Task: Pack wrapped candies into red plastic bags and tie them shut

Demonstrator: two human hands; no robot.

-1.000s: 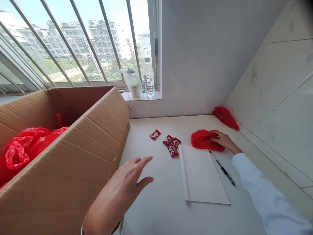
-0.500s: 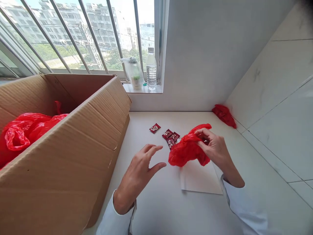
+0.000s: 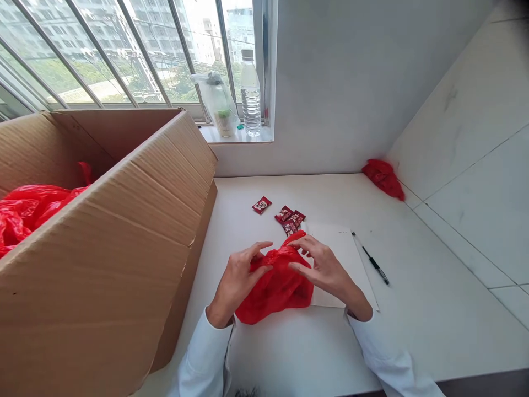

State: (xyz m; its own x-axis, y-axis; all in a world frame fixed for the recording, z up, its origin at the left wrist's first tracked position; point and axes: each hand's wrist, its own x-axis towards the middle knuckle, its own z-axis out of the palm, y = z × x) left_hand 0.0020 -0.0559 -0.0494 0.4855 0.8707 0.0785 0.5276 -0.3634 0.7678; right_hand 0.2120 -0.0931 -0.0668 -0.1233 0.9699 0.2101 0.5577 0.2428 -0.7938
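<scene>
Has the left hand (image 3: pixel 237 278) and right hand (image 3: pixel 324 270) at either side of a red plastic bag (image 3: pixel 281 284), with fingers and thumbs curved about its upper part, too bunched to tell the grip. Hides the left part of some white paper (image 3: pixel 343 262) behind that bag. Shows a black pen (image 3: pixel 375 266) right of the paper, dark red sachets (image 3: pixel 290 218) just beyond the bag, another red bundle (image 3: pixel 382 179) far right, a cardboard box (image 3: pixel 103 248) at left with red plastic (image 3: pixel 37 204) inside, and a bottle (image 3: pixel 250 105) on the far windowsill (image 3: pixel 264 134).
</scene>
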